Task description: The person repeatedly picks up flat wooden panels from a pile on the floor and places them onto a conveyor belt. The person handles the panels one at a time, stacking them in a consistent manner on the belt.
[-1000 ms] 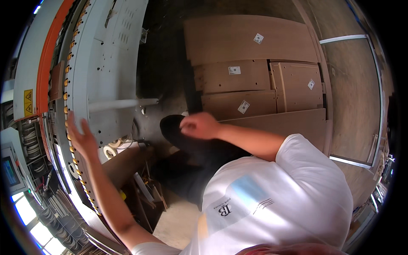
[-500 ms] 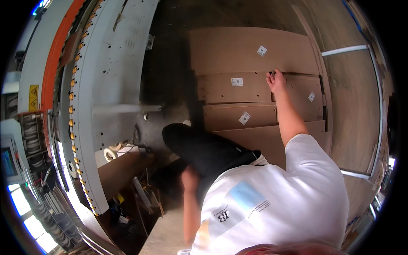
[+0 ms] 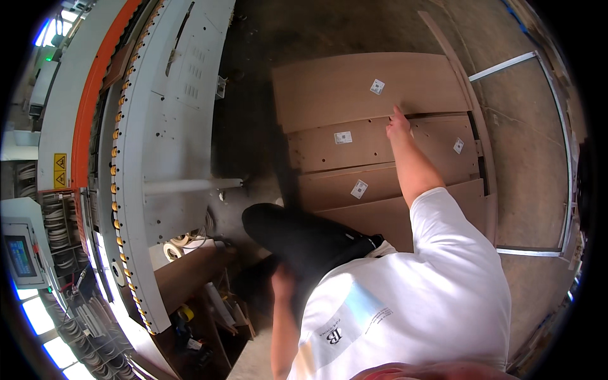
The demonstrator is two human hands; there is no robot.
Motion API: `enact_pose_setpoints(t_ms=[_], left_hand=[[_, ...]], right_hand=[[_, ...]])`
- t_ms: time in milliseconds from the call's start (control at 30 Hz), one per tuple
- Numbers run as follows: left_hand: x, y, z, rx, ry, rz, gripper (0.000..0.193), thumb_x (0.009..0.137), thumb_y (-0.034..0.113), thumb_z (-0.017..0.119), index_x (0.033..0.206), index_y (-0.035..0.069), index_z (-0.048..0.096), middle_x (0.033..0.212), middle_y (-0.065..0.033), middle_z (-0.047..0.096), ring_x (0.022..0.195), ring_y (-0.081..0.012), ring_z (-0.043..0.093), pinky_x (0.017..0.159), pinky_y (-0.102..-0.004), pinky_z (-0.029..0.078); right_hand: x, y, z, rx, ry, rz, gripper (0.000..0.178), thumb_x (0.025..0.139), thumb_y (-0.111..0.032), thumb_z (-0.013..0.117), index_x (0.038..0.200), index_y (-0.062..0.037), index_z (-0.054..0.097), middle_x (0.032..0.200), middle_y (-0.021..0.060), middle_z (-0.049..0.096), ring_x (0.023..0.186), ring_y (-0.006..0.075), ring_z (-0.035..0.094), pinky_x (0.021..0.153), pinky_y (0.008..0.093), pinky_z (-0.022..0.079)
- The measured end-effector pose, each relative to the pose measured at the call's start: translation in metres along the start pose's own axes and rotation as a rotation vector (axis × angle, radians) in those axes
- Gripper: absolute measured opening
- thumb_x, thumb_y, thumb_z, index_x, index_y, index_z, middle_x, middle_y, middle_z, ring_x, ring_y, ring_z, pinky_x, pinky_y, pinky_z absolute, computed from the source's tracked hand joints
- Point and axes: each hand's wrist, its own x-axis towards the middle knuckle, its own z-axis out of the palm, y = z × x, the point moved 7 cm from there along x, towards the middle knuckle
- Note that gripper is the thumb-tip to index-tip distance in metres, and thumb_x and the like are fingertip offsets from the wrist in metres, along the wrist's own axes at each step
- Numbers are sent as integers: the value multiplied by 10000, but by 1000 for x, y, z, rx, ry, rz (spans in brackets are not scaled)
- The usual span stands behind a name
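Several flat brown panels with white labels lie side by side in a low layer in front of me. My right hand [image 3: 399,124] reaches out over them with the index finger stretched out, near the seam between the large far panel [image 3: 329,92] and a narrower panel with small holes [image 3: 358,147]. Nothing shows in that hand; whether the fingertip touches the board I cannot tell. Right of the forearm lies another labelled panel [image 3: 443,130]. My left hand [image 3: 283,280] rests low beside my leg in black trousers [image 3: 304,237], its fingers hidden.
At the left runs a long grey-white machine [image 3: 183,120] with an orange strip and a row of yellow rollers [image 3: 116,171]. A control screen [image 3: 23,256] stands at far left. White rolls [image 3: 172,251] sit beneath the machine. A metal frame [image 3: 562,158] lies on the floor at right.
My right index finger has straightened, and the hand sits slightly nearer me along the panel seam. My view has shifted and turned a little. The panels show no clear movement.
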Motion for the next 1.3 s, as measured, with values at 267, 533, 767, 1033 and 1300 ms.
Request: enact_pose_setpoints(t_ms=[267, 533, 767, 1033, 1300], left_hand=[[-10, 54, -27, -757, 203, -28, 147, 1084, 118, 624, 1152, 25, 716, 910, -40, 727, 751, -108, 669, 709, -258, 551], [19, 237, 5, -1010, -249, 5, 393, 1083, 168, 635, 1417, -33, 587, 1183, -163, 743, 1044, -250, 744, 905, -371, 614], [101, 289, 113, -1322, -480, -148, 679, 1056, 380, 695, 1535, -44, 466, 1470, -220, 610, 1371, -372, 586, 1143, -518, 483], [128, 246, 122, -1437, -346, -344, 317, 1047, 258, 682, 1294, 67, 633, 1265, -113, 697, 1199, -283, 666, 1091, -490, 517], [105, 239, 89, -1531, -284, -84, 297, 1008, 148, 690, 1292, 78, 636, 1209, -67, 713, 1106, -245, 709, 920, -419, 620]], right_hand=[[-25, -26, -7, -171, -57, -19, 245, 936, -360, 833, 1065, -212, 685, 1055, -41, 731, 523, 56, 288, 475, 221, 243], [-168, 16, -64, -306, -217, 168, 410, 906, -361, 866, 1170, -192, 603, 1027, 10, 734, 521, 31, 342, 463, 205, 287], [-268, 69, -92, -232, -253, 331, 327, 922, -343, 857, 1086, -179, 625, 1020, -16, 705, 544, 33, 340, 512, 212, 282], [-324, 76, -112, -619, -527, 472, 295, 1025, -422, 715, 1075, -131, 700, 1005, 18, 771, 544, 51, 388, 566, 218, 333], [-285, -99, -78, -1350, -595, -1127, 341, 1006, -330, 721, 1209, -56, 704, 1125, 111, 757, 1075, 324, 712, 982, 421, 558]])
